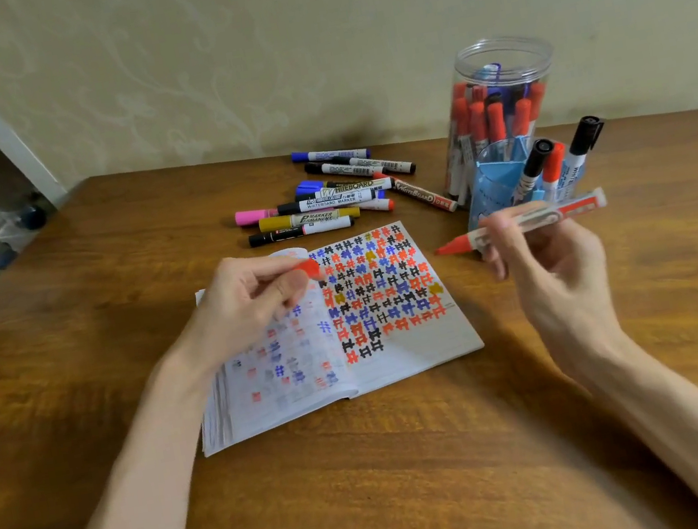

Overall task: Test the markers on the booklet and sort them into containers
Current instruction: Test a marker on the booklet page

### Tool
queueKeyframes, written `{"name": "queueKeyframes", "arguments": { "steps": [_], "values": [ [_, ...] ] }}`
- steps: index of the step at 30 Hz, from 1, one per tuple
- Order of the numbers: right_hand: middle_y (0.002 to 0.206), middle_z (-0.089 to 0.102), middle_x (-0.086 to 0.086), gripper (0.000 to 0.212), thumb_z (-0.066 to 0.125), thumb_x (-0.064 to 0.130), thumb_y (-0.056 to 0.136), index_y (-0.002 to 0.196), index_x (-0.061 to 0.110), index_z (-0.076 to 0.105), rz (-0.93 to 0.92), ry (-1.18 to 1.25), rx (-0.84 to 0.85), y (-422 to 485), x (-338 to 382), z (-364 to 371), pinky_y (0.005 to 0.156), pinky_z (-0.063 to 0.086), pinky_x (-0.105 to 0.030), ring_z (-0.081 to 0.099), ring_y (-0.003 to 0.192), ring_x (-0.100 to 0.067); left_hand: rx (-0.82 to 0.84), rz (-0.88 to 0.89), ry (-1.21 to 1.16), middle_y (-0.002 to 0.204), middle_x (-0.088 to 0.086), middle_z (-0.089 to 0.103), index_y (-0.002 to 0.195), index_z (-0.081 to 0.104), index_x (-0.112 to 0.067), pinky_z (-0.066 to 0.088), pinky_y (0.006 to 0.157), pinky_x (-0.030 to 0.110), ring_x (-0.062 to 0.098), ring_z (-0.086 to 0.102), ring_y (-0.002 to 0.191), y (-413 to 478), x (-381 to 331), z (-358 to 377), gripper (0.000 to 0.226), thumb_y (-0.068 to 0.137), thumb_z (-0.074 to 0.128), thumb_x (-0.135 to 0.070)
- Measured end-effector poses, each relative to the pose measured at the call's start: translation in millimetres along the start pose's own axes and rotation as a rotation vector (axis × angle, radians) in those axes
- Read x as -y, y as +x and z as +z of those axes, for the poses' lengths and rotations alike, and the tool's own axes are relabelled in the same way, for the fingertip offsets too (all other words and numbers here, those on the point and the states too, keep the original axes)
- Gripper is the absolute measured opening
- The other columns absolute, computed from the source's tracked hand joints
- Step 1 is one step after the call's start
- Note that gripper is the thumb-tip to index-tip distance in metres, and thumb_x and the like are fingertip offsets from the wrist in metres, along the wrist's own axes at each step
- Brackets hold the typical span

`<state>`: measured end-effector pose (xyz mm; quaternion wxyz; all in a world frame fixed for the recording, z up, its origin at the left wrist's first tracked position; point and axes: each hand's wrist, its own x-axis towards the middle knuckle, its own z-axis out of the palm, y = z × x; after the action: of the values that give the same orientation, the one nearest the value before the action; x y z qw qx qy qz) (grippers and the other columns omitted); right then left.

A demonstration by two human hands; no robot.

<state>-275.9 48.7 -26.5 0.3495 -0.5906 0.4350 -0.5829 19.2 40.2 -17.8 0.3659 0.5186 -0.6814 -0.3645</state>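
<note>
Right hand (537, 259) at right of frame gripping uncapped red marker (522, 224), tip pointing left beyond fingers, left hand (246, 301) pinching red cap (309, 267) over open booklet (389, 294) at centre, loose markers (327, 203) above.

The booklet (399, 348) lies in the middle of the desk (374, 469). Behind it, toward the far edge, lie loose markers (327, 203). Right of them stands a jar (499, 97) with markers in it, and a holder (496, 182) stands just before the jar.
</note>
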Motion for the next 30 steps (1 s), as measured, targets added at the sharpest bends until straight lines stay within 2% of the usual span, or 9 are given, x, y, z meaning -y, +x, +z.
{"name": "queueKeyframes", "arguments": {
  "steps": [3,4,6,8,11,15,18,22,30],
  "values": [
    [0.074,0.069,-0.004,0.031,0.061,0.034,0.104,0.092,0.007,0.072,0.099,-0.046,0.127,-0.4,-5.9,2.0,0.065,0.052,-0.023,0.066,0.069,-0.006,0.001,-0.011,-0.01,0.1,-0.003,0.077,0.112,0.072,-0.028,0.062,0.082,0.029,0.01,0.072,0.097,-0.2,0.4,0.8,0.021,0.092,0.066,-0.03],
    [0.074,0.07,-0.006,0.03,0.062,0.034,0.103,0.095,0.006,0.072,0.124,-0.037,0.158,-0.4,-5.8,6.7,0.066,0.052,-0.022,0.066,0.069,-0.006,0.032,-0.011,0.01,0.103,-0.008,0.076,0.112,0.071,-0.031,0.061,0.087,0.029,0.006,0.071,0.103,1.1,-1.5,9.5,0.021,0.092,0.066,-0.031],
    [0.078,0.073,-0.008,0.028,0.064,0.036,0.101,0.102,0.01,0.074,0.18,0.012,0.185,0.1,-4.6,14.6,0.064,0.054,-0.028,0.067,0.067,-0.016,0.068,-0.005,0.063,0.108,-0.017,0.074,0.114,0.069,-0.038,0.06,0.089,0.028,0.0,0.068,0.108,2.9,-2.7,27.9,0.024,0.091,0.067,-0.036],
    [0.08,0.075,-0.01,0.028,0.064,0.037,0.1,0.105,0.012,0.073,0.236,0.048,0.196,-0.3,-4.5,19.3,0.064,0.056,-0.035,0.07,0.067,-0.024,0.06,0.009,0.136,0.112,-0.025,0.069,0.113,0.066,-0.047,0.059,0.089,0.027,-0.006,0.063,0.11,4.7,-3.1,35.0,0.027,0.086,0.066,-0.048],
    [0.078,0.076,-0.01,0.022,0.066,0.031,0.102,0.096,0.011,0.074,0.26,0.02,0.221,-3.9,-7.8,27.7,0.065,0.056,-0.037,0.071,0.066,-0.024,0.019,0.029,0.156,0.114,-0.026,0.067,0.115,0.065,-0.049,0.059,0.085,0.024,-0.008,0.061,0.109,4.7,-2.5,36.6,0.031,0.084,0.064,-0.052],
    [0.072,0.073,0.011,0.015,0.073,0.03,0.097,0.094,0.015,0.074,0.245,-0.057,0.3,-6.5,-10.7,34.0,0.061,0.051,-0.02,0.065,0.062,-0.006,-0.025,0.082,0.204,0.111,-0.027,0.066,0.116,0.064,-0.05,0.058,0.079,0.021,-0.003,0.062,0.105,3.0,1.6,38.8,0.027,0.09,0.068,-0.045],
    [0.077,0.075,0.02,0.008,0.072,0.025,0.098,0.094,0.019,0.073,0.2,-0.119,0.341,-10.7,-11.3,36.1,0.061,0.051,-0.015,0.07,0.068,0.0,-0.065,0.086,0.233,0.115,-0.021,0.066,0.118,0.063,-0.049,0.06,0.08,0.024,-0.001,0.062,0.104,3.8,4.7,37.8,0.028,0.09,0.067,-0.047],
    [0.089,0.079,0.014,0.005,0.072,0.028,0.098,0.093,0.027,0.074,0.18,-0.185,0.284,-14.8,-14.0,36.0,0.064,0.053,-0.016,0.074,0.079,-0.002,-0.068,0.096,0.232,0.12,-0.02,0.066,0.121,0.066,-0.044,0.057,0.083,0.018,-0.006,0.059,0.111,4.3,7.3,37.2,0.029,0.092,0.069,-0.042],
    [0.09,0.08,0.016,0.009,0.072,0.032,0.098,0.09,0.03,0.072,0.149,-0.207,0.286,-15.8,-17.1,37.4,0.066,0.056,-0.021,0.076,0.08,-0.004,-0.049,0.11,0.255,0.112,-0.032,0.059,0.118,0.061,-0.049,0.055,0.081,0.015,-0.009,0.057,0.112,4.7,6.7,39.4,0.031,0.092,0.072,-0.037]
  ]
}}
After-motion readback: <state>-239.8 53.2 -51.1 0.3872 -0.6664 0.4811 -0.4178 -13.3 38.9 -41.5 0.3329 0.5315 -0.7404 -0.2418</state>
